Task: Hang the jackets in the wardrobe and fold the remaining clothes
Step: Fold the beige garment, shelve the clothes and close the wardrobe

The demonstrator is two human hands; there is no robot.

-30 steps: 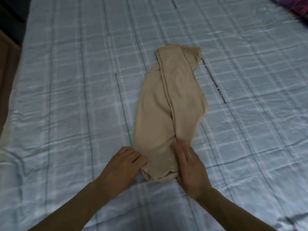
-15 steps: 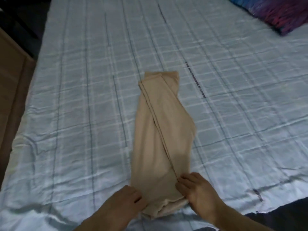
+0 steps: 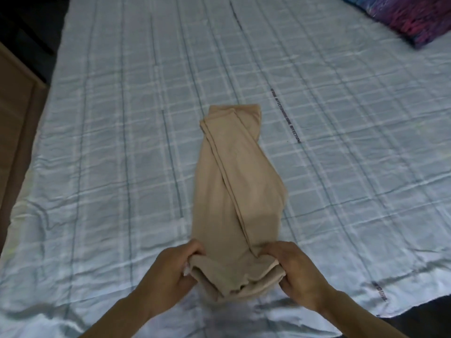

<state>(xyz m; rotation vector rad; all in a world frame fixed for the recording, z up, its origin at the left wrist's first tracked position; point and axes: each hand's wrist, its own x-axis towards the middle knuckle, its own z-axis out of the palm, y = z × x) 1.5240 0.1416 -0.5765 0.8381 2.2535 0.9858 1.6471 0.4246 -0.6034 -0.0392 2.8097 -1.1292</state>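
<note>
A beige garment (image 3: 234,191), folded lengthwise into a long narrow strip, lies on the bed and runs away from me. My left hand (image 3: 168,276) grips the near left corner of the strip, fingers curled over its edge. On the other side, my right hand (image 3: 300,276) holds the near right corner the same way. The near end is lifted slightly off the sheet between both hands, showing several layers. The far end lies flat.
The bed is covered by a pale blue checked sheet (image 3: 122,142) with printed text. A purple and blue patterned cushion (image 3: 410,18) lies at the far right. A brown wooden piece of furniture (image 3: 14,118) stands along the bed's left side.
Both hands went from resting at the garment's near end to gripping its two near corners and lifting them. The view has tilted up, showing more of the bed.
</note>
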